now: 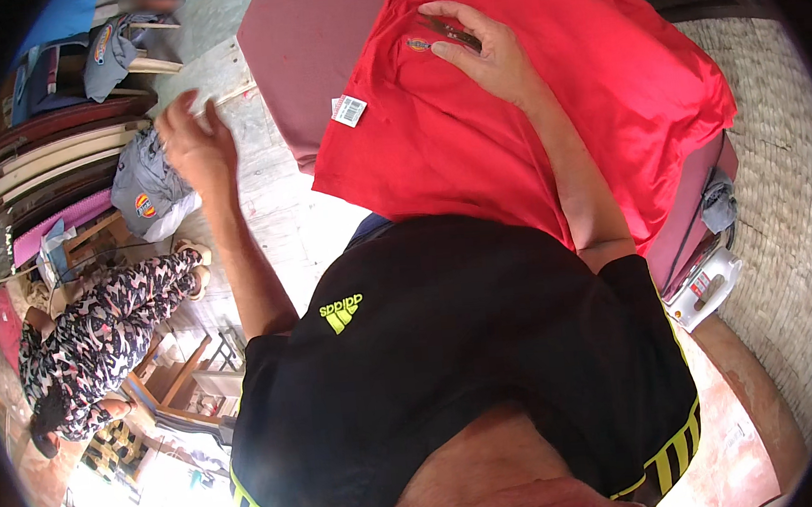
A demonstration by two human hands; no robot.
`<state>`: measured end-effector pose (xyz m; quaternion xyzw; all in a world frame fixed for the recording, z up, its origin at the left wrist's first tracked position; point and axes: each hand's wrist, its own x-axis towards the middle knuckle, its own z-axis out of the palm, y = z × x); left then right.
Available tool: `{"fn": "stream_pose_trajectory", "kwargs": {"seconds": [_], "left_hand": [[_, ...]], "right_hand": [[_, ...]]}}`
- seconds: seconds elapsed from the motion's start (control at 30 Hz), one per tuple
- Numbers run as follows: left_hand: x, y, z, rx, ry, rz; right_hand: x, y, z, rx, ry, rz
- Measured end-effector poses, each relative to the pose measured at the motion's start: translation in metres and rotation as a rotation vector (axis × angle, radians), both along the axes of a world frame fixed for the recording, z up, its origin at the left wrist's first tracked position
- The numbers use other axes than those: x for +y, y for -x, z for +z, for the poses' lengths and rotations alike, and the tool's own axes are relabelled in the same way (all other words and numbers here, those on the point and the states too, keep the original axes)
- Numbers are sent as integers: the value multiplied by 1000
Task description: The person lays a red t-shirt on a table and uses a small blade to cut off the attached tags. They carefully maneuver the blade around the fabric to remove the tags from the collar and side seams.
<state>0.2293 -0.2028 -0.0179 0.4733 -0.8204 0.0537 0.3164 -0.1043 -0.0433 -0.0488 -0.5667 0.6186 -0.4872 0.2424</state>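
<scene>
A red T-shirt (472, 126) is spread over a maroon padded board (294, 63) in front of me. My right hand (491, 54) lies over the shirt, close to its small chest emblem (418, 43). Between its thumb and fingers is a narrow brown tool (452, 32) with small shiny dots; its exact kind is unclear. A white tag (349, 111) sticks out at the shirt's left edge. Off to the left, my left hand (199, 141) is raised in the air, slightly blurred, its fingers loosely bent and apart, with nothing in it.
A grey garment (149, 182) with an emblem hangs at the left by stacked boards (69, 150); another grey garment (110, 57) lies farther back. A person in patterned clothes (109, 321) is at the lower left. A white iron (707, 289) stands at the right, near a woven mat (774, 133).
</scene>
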Motion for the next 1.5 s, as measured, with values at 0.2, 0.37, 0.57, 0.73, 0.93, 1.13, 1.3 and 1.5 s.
{"fn": "stream_pose_trajectory", "kwargs": {"seconds": [0.2,0.37,0.57,0.73,0.93,1.13,1.3,1.5], "left_hand": [[54,131,-5,276,-373,-564],[32,149,-38,635,-822,-591],[19,152,-33,503,-604,-828],[12,149,-31,322,-557,-832],[17,151,-30,252,-473,-759],[23,152,-28,324,-487,-741],[22,153,-28,383,-481,-773],[18,152,-32,440,-574,-774]], "right_hand": [[-19,-4,-7,-62,15,-58],[-16,-19,5,199,-127,-181],[-16,-21,12,278,-168,-199],[-7,-24,9,190,-85,-158],[0,-26,13,379,-174,-90],[-7,-31,12,494,-166,-119],[-10,-32,13,513,-167,-117],[-13,-32,18,553,-202,-102]]}}
